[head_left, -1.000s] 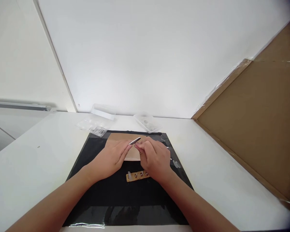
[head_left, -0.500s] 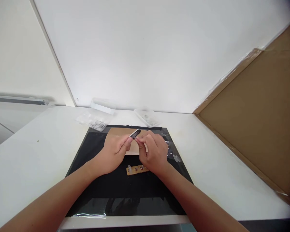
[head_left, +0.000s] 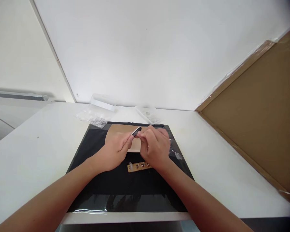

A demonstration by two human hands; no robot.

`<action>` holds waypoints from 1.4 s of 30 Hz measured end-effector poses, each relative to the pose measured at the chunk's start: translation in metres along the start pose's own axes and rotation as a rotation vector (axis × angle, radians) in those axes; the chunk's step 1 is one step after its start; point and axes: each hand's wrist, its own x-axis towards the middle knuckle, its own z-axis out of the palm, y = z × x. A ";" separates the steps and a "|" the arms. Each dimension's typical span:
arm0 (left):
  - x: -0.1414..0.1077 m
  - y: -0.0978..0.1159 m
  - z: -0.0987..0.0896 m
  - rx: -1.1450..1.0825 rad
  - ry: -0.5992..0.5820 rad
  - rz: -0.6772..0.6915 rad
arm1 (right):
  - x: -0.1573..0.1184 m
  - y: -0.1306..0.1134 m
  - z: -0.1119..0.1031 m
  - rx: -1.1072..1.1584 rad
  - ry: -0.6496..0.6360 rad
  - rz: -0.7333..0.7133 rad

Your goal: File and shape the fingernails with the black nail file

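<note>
My left hand is closed around a slim, round-ended piece, black with a white edge, which pokes up past the thumb and forefinger. My right hand is closed in a pinch right beside that piece. Whatever lies between its fingertips is too small to make out. Below the hands, on a black mat, lies a narrow tan strip with small knobs and a clear, nail-shaped tip standing at its left end. The right hand hides the strip's other end. Under both hands is a tan sheet.
Several clear nail-shaped pieces lie at the mat's right side. Behind the mat are a clear plastic bag, a clear box and a shallow clear tray. A brown cardboard panel stands on the right.
The camera view has shifted slightly. Both hands stay together around the black piece, with the right fingers slightly moved against it. Nothing was let go.
</note>
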 end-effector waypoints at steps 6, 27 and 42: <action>0.000 -0.003 0.002 0.022 0.015 0.001 | 0.004 0.001 0.000 0.003 -0.039 0.020; 0.001 -0.002 0.008 -0.035 0.061 -0.076 | 0.010 -0.005 -0.003 -0.025 -0.027 0.020; -0.003 0.006 0.011 0.348 0.156 0.069 | 0.014 -0.013 -0.010 0.048 -0.077 0.078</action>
